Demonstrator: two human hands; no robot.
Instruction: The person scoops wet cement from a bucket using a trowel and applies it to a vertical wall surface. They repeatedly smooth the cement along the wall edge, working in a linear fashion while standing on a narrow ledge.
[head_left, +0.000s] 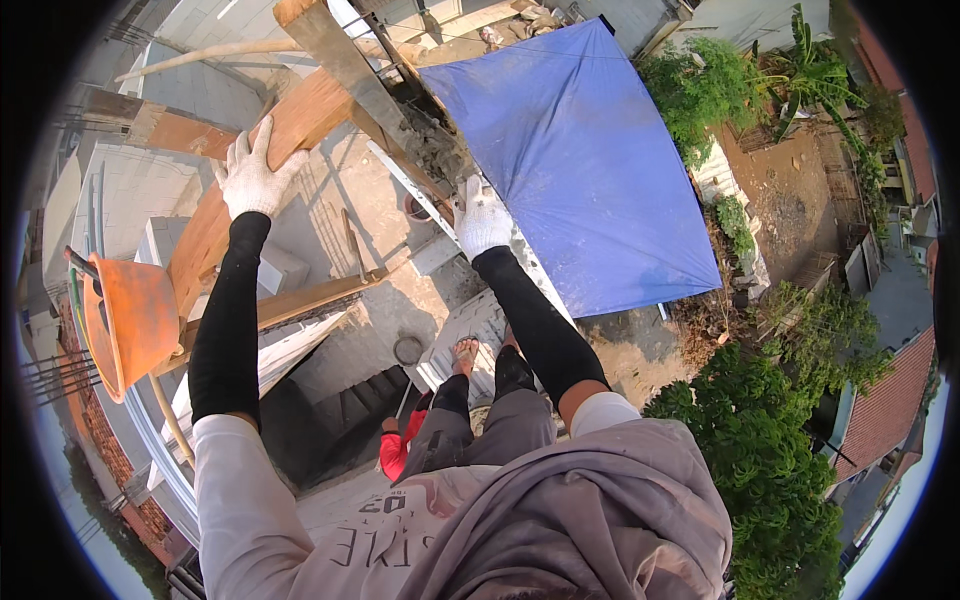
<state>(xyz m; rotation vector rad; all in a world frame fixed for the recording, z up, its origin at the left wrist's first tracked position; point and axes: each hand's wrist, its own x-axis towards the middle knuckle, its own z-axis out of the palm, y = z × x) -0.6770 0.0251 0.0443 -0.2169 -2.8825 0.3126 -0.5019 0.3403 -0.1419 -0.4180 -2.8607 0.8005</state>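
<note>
My left hand [256, 178], in a white work glove, lies on a broad brown wooden plank [315, 108] with its fingers spread. It is open and grips nothing. My right hand [482, 218], gloved the same way, rests at the top of a narrow wall edge [530, 262] beside a blue tarp [580, 170]. Its fingers point forward and look extended, though they show only in part. Rough grey mortar or concrete [435, 150] lies just beyond that hand. Black sleeves cover both my forearms.
An orange bucket [150, 325] stands at the left by the plank. Far below are a floor [385, 220], a dark stairwell [330, 410] and a person in red [393, 455]. My bare foot [465, 355] stands on a narrow pale ledge. Trees [740, 460] and roofs [880, 410] lie right.
</note>
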